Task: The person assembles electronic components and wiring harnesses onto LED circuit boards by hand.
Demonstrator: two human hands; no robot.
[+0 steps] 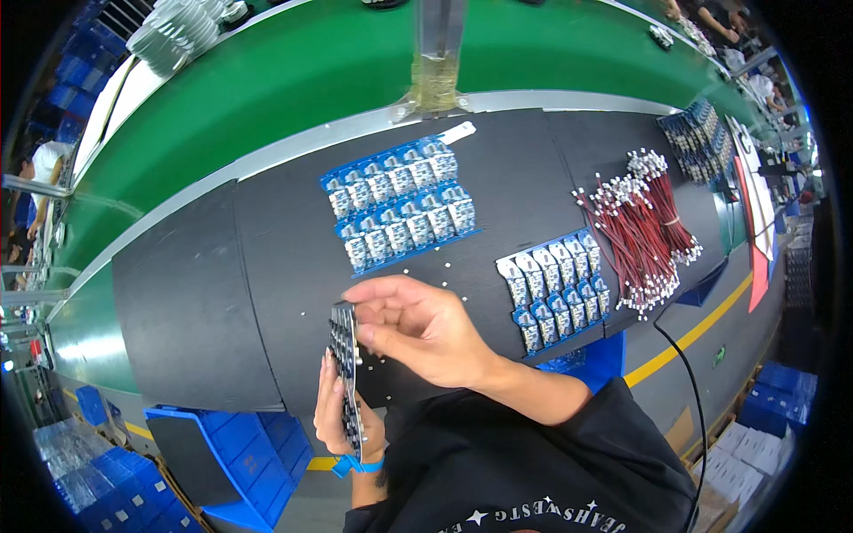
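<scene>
Just below the frame's centre, the left hand (330,426) grips a circuit-board panel (345,382) on edge, fingers closed around its lower part. The right hand (435,333) bends thumb and forefinger at the panel's upper end; whether they pinch it, I cannot tell. A blue board array (404,200) lies on the black mat (187,302) at upper centre, another blue array (558,293) right of centre. Beside that, red cables (635,233) heap up, with stacked boards (699,142) at upper right. A metal post (440,44) stands in the way at top centre, behind the mat; a blue bin (253,457) sits lower left.
</scene>
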